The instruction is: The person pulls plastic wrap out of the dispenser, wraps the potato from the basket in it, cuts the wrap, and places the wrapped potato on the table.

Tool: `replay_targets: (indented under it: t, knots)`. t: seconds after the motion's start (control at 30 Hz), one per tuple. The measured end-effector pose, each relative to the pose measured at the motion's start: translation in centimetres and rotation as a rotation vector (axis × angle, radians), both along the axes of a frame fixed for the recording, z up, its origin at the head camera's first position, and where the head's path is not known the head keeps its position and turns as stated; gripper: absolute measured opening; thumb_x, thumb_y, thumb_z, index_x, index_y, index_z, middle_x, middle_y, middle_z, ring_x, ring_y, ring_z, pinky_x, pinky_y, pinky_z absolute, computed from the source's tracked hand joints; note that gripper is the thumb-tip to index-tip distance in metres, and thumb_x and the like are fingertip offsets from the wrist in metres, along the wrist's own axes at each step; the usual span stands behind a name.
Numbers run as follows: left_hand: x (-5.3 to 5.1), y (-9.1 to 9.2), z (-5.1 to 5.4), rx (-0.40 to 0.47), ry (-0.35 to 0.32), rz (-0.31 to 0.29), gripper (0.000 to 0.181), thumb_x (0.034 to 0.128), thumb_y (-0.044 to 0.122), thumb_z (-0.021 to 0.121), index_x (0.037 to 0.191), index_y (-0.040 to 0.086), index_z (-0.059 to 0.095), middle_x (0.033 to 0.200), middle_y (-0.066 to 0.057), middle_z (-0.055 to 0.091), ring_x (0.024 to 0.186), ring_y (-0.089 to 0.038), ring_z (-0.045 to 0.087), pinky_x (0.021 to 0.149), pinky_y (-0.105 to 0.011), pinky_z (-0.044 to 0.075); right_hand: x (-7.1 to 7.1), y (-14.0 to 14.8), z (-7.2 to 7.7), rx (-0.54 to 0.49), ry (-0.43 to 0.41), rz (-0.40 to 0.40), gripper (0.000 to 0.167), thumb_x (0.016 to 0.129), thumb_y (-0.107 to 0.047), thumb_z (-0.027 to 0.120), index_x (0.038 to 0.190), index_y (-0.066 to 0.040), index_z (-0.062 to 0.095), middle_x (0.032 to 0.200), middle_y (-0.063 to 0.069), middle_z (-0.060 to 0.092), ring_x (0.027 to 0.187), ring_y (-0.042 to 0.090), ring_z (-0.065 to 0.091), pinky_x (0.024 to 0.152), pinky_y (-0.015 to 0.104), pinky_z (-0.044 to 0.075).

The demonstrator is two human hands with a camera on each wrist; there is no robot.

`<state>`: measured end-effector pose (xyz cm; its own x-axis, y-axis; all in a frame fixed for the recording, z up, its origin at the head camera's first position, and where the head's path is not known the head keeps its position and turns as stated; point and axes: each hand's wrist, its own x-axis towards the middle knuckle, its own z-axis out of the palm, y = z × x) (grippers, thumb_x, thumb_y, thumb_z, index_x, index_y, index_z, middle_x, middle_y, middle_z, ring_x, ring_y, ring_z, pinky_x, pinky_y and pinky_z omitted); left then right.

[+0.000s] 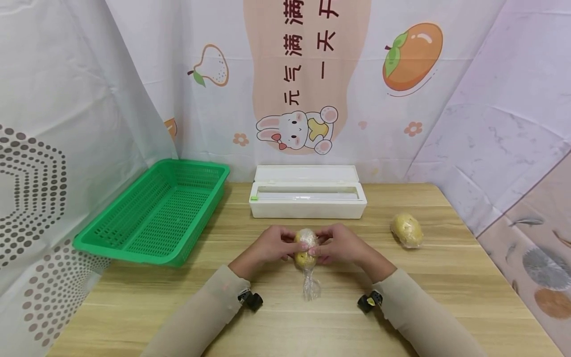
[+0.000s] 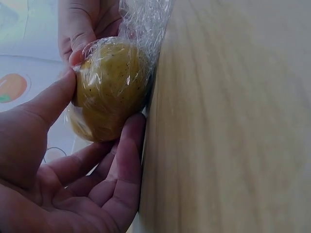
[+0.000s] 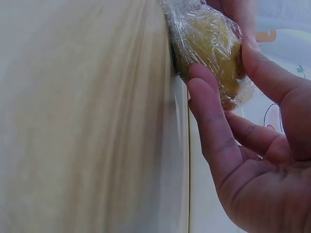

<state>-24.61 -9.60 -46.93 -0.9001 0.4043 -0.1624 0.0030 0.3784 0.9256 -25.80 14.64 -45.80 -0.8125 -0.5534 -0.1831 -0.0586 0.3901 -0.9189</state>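
A yellow potato (image 1: pixel 305 259) wrapped in clear cling film sits low over the table between both hands. From its near end a twisted tail of film (image 1: pixel 311 287) trails toward me. My left hand (image 1: pixel 277 244) grips the potato from the left, thumb on top and fingers curled beneath, as the left wrist view shows. On the opposite side my right hand (image 1: pixel 340 244) holds it the same way, its thumb pressing the film in the right wrist view. A second film-wrapped potato (image 1: pixel 407 230) lies apart at the right.
Behind the hands stands a white cling film box (image 1: pixel 308 209) with its lid raised and a roll inside. A green plastic basket (image 1: pixel 196 238) sits at the left on the wooden table (image 1: pixel 285 327). Printed cloth (image 1: pixel 366 124) hangs along the back and sides.
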Motion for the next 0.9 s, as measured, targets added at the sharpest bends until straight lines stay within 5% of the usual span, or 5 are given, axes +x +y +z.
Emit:
replay_targets:
  t: [0.47,0.73,0.9]
  knots:
    - [-0.6,-1.0,-0.3,0.021,-0.067,0.016,0.040,0.0889,0.044,0.081,0.110,0.010,0.077,0.094,-0.006,0.077,0.080,-0.021,0.076,0.068,-0.036,0.062,0.1,0.5,0.7,0.093,0.144,0.043,0.062,0.085,-0.028,0.087,0.138,-0.006,0.062,0.107,0.010,0.073,0.078,0.020,0.073,0.067,0.037,0.061]
    - [-1.4,-1.4,-0.6,0.055,-0.138,0.014,0.038,0.0893,0.044,0.081,0.103,0.009,0.079,0.089,-0.008,0.077,0.074,-0.020,0.075,0.064,-0.032,0.061,0.7,0.9,1.6,0.205,0.525,0.188,0.066,0.078,-0.010,0.090,0.134,-0.025,0.058,0.097,0.011,0.062,0.071,0.015,0.056,0.061,0.028,0.050]
    - [-1.7,-1.4,-0.6,0.070,-0.182,0.018,0.039,0.0895,0.043,0.081,0.101,0.006,0.078,0.089,-0.010,0.076,0.072,-0.020,0.075,0.063,-0.032,0.062,1.0,0.4,1.3,0.251,0.681,0.317,0.084,0.078,-0.009,0.089,0.147,-0.038,0.052,0.122,-0.009,0.065,0.089,0.019,0.061,0.075,0.027,0.052]
